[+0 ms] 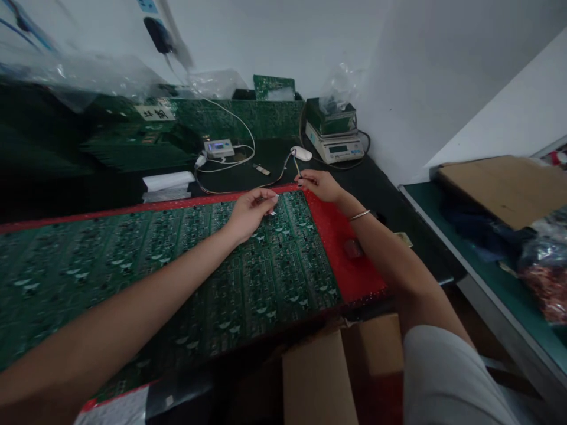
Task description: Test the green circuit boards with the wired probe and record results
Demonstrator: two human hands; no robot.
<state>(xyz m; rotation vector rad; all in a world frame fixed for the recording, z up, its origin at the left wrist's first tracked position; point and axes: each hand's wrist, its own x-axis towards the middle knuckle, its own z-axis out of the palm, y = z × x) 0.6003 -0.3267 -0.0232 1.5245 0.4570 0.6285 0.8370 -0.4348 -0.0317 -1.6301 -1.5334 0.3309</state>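
Observation:
My left hand (pixel 253 213) is closed in a pinch over the top edge of the green circuit boards (pixel 261 277). Small white bits (pixel 277 197) show at its fingertips; what they are is too small to tell. A little to the right and farther back, my right hand (pixel 321 185) pinches the end of a thin multicoloured cable (pixel 297 164), its fingers closed around it. That cable passes by a white oval object (pixel 302 153) and runs left towards a small white box with a lit screen (pixel 218 147). The boards lie in rows on a red mat (pixel 330 236).
A white scale (pixel 334 147) carrying boards stands at the back right. Stacked boards (pixel 133 147) and clear plastic bags line the wall. White strips (pixel 168 182) lie behind the mat, a dark red block (pixel 353 248) on its right side. Below the front edge is a cardboard box (pixel 319 378).

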